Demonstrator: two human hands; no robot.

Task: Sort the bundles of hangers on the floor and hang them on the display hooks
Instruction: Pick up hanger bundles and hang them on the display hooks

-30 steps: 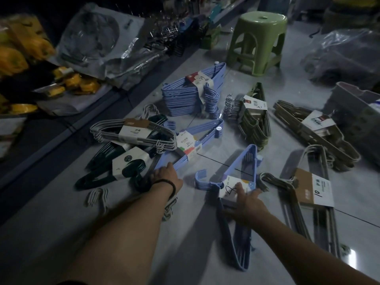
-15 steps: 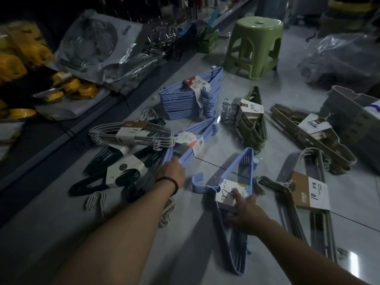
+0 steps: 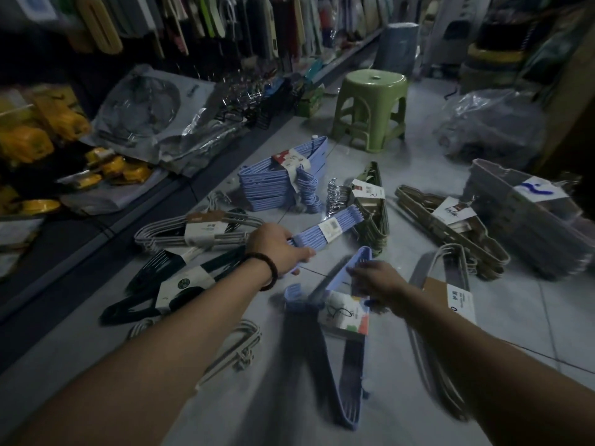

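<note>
Raised since earlier: blue bundle (image 3: 347, 217) now off the floor (image 3: 531, 300), left hand (image 3: 277, 249) curled round its near end | near centre: right hand (image 3: 380, 280) grips second blue bundle (image 3: 338, 280), motion-blurred | far: stacked blue bundles (image 3: 267, 188) lie on floor | farthest: green stool (image 3: 370, 101)

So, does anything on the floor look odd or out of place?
Yes, mildly. A few white hangers lie loose beside the left forearm, with no label band visible, while the other bundles carry one, like the blue bundle in the left hand. The forearm hides part of them.
</note>
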